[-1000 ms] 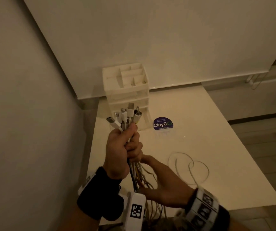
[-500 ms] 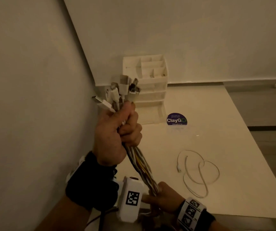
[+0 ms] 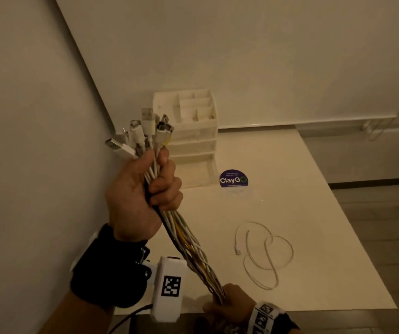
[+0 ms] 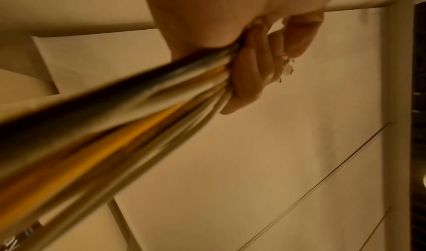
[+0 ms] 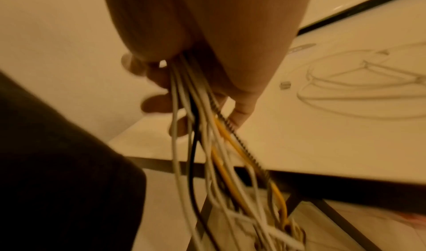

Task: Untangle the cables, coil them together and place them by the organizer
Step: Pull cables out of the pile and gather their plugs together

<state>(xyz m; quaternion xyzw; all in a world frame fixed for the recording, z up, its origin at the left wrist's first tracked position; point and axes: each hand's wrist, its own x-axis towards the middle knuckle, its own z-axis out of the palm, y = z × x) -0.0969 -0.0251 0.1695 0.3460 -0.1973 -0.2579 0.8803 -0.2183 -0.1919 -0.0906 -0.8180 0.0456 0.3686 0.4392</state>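
Observation:
My left hand [image 3: 145, 196] grips a bundle of cables [image 3: 189, 247] just below their plugs [image 3: 145, 131], held up high in front of the white organizer [image 3: 193, 131]. The white, yellow and black strands run taut down to my right hand [image 3: 229, 302], which holds them near the table's front edge. In the left wrist view the blurred cable bundle [image 4: 115, 127] passes through my curled fingers [image 4: 251, 72]. In the right wrist view the cables [image 5: 207, 145] hang loose below my right hand [image 5: 184, 83], past the table edge. One loose white cable [image 3: 263, 251] lies looped on the table.
The white table [image 3: 314, 213] stands in a corner, with a wall [image 3: 37, 141] close on the left and another behind the organizer. A round purple ClayGo sticker [image 3: 233, 178] lies just right of the organizer. Floor shows beyond the table's right edge.
My left hand has lifted the plug ends higher. My right hand has slid down along the bundle toward the table's front edge, pulling the strands straight.

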